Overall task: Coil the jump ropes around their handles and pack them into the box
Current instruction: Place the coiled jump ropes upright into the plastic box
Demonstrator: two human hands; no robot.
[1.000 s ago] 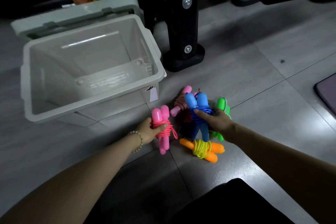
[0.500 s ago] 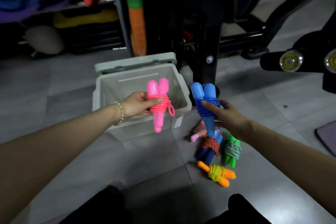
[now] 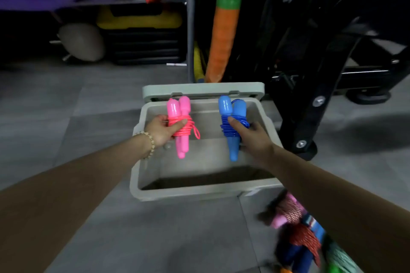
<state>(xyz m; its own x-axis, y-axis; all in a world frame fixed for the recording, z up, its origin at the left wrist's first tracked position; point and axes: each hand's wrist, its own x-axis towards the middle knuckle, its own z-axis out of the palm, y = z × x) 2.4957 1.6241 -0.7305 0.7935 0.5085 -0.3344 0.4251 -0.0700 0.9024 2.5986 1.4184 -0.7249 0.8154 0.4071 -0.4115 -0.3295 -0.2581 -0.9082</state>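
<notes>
Both hands are grasping one coiled rope each above the open box (image 3: 193, 193). Left hand (image 3: 163, 132): fingers and thumb are curling round the pink jump rope (image 3: 178, 108) at the band where its cord is wrapping the two handles. The handles are standing roughly upright, side by side, and a small loop of cord is sticking out to the right. Right hand (image 3: 253, 137): it is gripping the blue jump rope (image 3: 230, 108) the same way, thumb pressing on the blue coil, handles pointing up and tilting slightly. The two bundles are hanging well apart over the box's opening, pink nearer its left wall, blue nearer its right wall. Whether either is touching the box, I cannot tell. A beaded bracelet (image 3: 150, 142) is sitting on the left wrist. The pale grey box is resting on the grey tiled floor (image 3: 111, 228), with its lid (image 3: 203, 90) lying just behind the far rim. A pile of coiled ropes (image 3: 297, 228) is lying on the floor just beside the box's near right corner. It is blurred: pink handles with speckled cord, dark blue handles with red cord, something green at the frame's edge. The right forearm is covering part of it. Toward the floor's far edge a black metal frame (image 3: 321, 95) is standing, and a green-and-orange pole (image 3: 224, 29) is leaning beside it.
</notes>
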